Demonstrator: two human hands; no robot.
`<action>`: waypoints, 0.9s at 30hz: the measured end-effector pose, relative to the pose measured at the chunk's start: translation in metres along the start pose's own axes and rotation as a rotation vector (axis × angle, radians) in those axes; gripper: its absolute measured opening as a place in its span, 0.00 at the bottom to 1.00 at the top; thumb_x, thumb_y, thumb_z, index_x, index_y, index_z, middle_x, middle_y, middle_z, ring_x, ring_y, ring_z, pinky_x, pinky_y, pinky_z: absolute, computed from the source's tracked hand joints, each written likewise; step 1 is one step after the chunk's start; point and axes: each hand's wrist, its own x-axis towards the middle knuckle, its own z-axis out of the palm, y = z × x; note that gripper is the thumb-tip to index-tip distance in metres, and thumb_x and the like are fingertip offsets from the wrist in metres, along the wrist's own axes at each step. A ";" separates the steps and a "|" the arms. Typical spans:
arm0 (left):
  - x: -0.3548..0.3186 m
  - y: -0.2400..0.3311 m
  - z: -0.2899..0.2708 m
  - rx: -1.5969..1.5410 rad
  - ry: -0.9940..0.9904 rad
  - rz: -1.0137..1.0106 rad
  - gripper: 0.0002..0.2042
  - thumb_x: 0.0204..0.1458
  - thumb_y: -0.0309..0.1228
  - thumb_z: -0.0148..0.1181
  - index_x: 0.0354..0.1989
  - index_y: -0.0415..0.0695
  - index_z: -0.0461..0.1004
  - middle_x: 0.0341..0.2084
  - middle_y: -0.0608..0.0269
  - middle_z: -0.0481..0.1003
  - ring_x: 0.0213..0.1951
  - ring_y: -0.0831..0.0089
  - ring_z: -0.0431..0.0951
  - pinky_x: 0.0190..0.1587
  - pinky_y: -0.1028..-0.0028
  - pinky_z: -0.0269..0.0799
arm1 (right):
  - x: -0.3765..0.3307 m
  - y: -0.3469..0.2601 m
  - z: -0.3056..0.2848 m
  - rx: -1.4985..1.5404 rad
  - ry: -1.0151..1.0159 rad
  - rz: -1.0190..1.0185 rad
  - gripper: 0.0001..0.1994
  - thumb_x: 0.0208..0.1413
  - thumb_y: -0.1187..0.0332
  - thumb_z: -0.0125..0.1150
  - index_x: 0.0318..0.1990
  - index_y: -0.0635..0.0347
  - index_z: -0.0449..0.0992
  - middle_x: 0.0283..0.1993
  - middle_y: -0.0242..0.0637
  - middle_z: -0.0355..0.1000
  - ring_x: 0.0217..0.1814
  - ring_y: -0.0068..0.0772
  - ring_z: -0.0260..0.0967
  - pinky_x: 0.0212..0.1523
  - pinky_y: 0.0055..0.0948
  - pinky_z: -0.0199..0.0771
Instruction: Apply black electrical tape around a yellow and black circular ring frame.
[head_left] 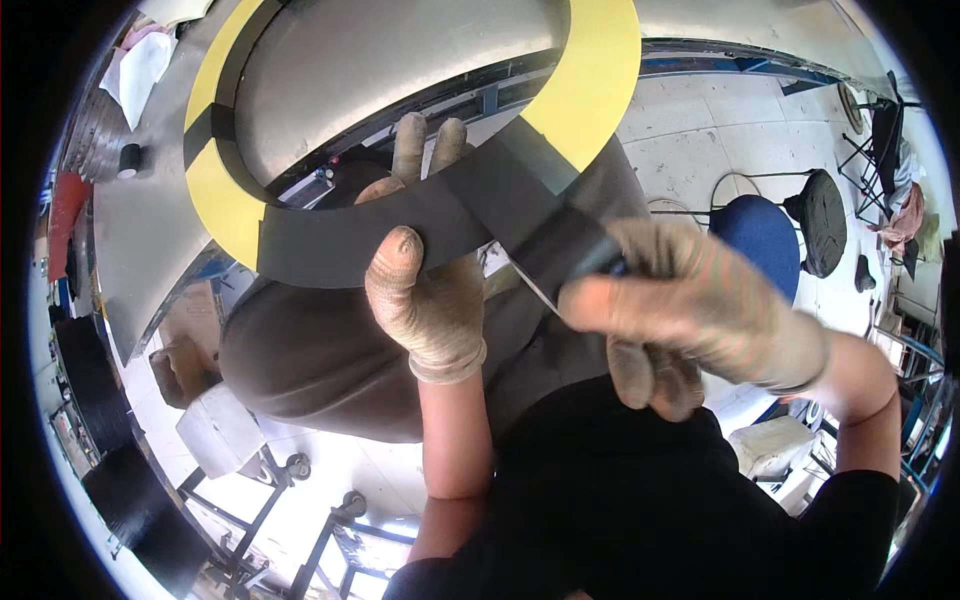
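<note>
A large flat yellow ring (603, 70) leans over the table's near edge and my lap. Black tape (335, 245) covers its near side, and a narrow black band (210, 137) crosses its left side. My left hand (435, 300), in a dirty knit work glove, grips the near side, thumb on top and fingers reaching through the opening. From the ring, a wide strip of black tape (545, 243) stretches to my gloved right hand (700, 300). That hand is closed on the tape's end, a little blurred; whether a roll is inside it is hidden.
Under the ring's far part lies a metal table (400, 50). A small black cylinder (129, 160) and white cloth (140, 75) sit on its left. Round stools, one blue (755, 245) and one black (822, 223), stand right. A wheeled frame (240, 500) is at lower left.
</note>
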 end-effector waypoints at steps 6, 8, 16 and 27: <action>0.003 0.000 -0.004 0.085 -0.036 0.033 0.25 0.47 0.38 0.73 0.55 0.47 0.75 0.69 0.41 0.63 0.73 0.44 0.58 0.75 0.46 0.48 | 0.139 0.047 -0.072 -0.661 0.047 -0.956 0.26 0.56 0.60 0.71 0.56 0.68 0.73 0.49 0.41 0.74 0.47 0.32 0.72 0.47 0.28 0.76; -0.001 0.001 -0.002 0.052 -0.012 -0.007 0.29 0.48 0.39 0.72 0.59 0.48 0.71 0.68 0.45 0.64 0.72 0.47 0.58 0.75 0.47 0.49 | 0.182 0.051 -0.091 -1.192 0.414 -1.436 0.22 0.61 0.67 0.65 0.61 0.63 0.71 0.68 0.43 0.68 0.69 0.40 0.67 0.67 0.36 0.71; -0.020 -0.009 0.016 -0.034 0.132 -0.149 0.33 0.52 0.37 0.69 0.66 0.45 0.62 0.61 0.57 0.69 0.64 0.61 0.68 0.73 0.55 0.54 | 0.145 0.031 -0.131 -0.881 0.024 -1.245 0.24 0.66 0.62 0.59 0.64 0.68 0.68 0.61 0.51 0.73 0.61 0.41 0.75 0.57 0.34 0.79; -0.010 -0.018 0.015 -0.024 0.040 -0.043 0.29 0.55 0.33 0.69 0.63 0.41 0.64 0.58 0.56 0.71 0.63 0.63 0.70 0.70 0.59 0.61 | 0.047 -0.086 0.000 0.210 -0.258 -0.104 0.24 0.72 0.56 0.49 0.64 0.67 0.70 0.38 0.48 0.78 0.23 0.29 0.74 0.27 0.17 0.79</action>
